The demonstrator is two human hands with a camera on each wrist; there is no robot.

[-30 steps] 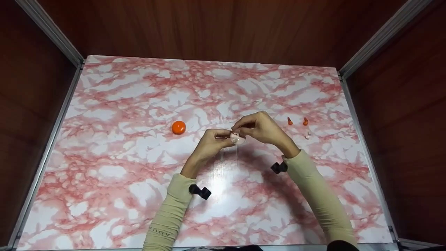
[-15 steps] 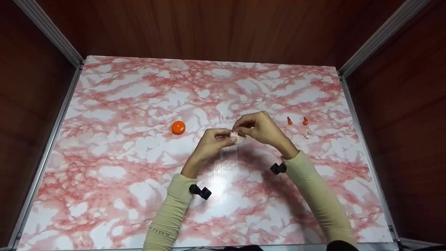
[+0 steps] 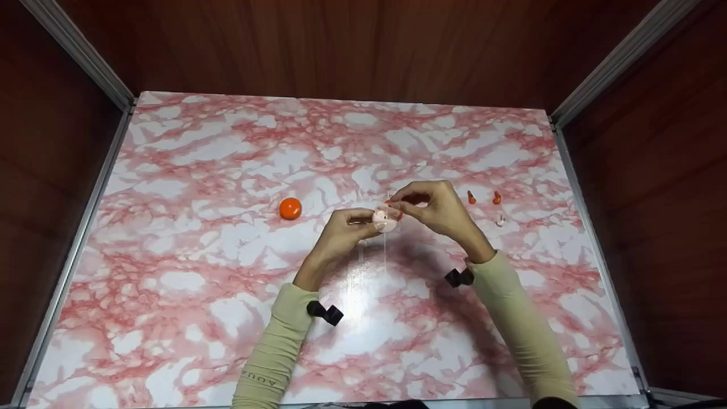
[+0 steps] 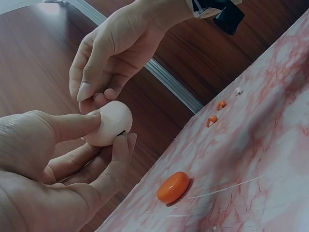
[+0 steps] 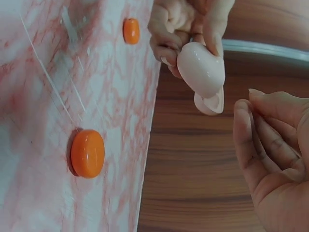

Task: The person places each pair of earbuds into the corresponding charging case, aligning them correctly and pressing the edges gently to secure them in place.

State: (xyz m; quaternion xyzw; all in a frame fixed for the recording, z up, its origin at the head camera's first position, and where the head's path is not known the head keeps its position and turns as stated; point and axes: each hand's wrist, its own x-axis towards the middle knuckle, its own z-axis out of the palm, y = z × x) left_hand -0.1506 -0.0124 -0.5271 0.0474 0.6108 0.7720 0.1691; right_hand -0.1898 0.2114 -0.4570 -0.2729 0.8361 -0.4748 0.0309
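Observation:
My left hand (image 3: 346, 230) grips a pale pink earbud case (image 5: 203, 70) between thumb and fingers, held up over the table. Its lid (image 5: 212, 104) stands ajar in the right wrist view. Just to the right, my right hand (image 3: 434, 207) hovers by the case with fingers loosely bent; the right wrist view shows a gap between thumb and index fingertip, nothing in it. Behind these fingers an orange case (image 5: 87, 152) lies on the table, partly hidden in the head view. The inside of the pale case is mostly hidden.
Another orange case (image 3: 290, 208) lies on the table left of my hands. To the right are two orange earbuds (image 3: 472, 197) and a white earbud (image 3: 500, 220). Dark wood panels (image 3: 341, 45) border the marbled table (image 3: 187, 238) at the back and sides.
My right hand has drawn away from the pale case, slightly right and up, and the orange case behind shows more. My left hand still holds the pale case, turned slightly.

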